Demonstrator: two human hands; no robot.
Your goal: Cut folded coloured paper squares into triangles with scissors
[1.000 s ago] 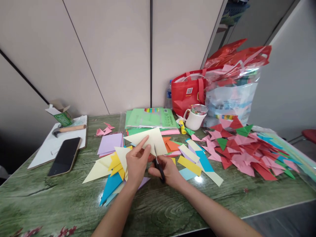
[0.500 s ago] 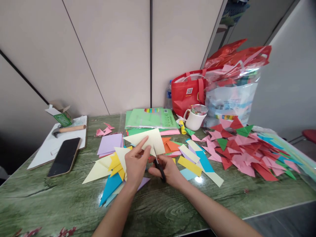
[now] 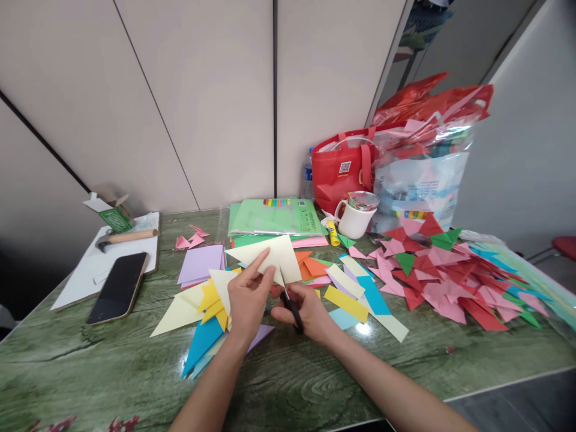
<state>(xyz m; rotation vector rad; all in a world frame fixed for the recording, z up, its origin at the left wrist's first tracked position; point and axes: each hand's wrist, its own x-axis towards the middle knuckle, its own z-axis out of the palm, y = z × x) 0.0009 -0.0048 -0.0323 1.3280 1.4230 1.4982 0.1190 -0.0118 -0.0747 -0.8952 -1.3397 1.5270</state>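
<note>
Two risks we see: our left hand (image 3: 245, 300) pinches the cream paper (image 3: 274, 255) just above the scissors (image 3: 288, 303) clasped in our right hand (image 3: 306, 312), so fingertips could get nicked or the cut wander

Both bare forearms rise from the lower edge of the frame and converge just below its centre. The left forearm enters at lower centre-left and runs nearly straight up; the left hand (image 3: 247, 300) shows its back to the camera, fingers curled, with forefinger and thumb pinched together at the top. The right forearm comes in from the lower right corner on a long diagonal. The right hand (image 3: 303, 307) sits just beside the left (almost touching), fingers folded in a closed grip, knuckles turned leftward.
</note>
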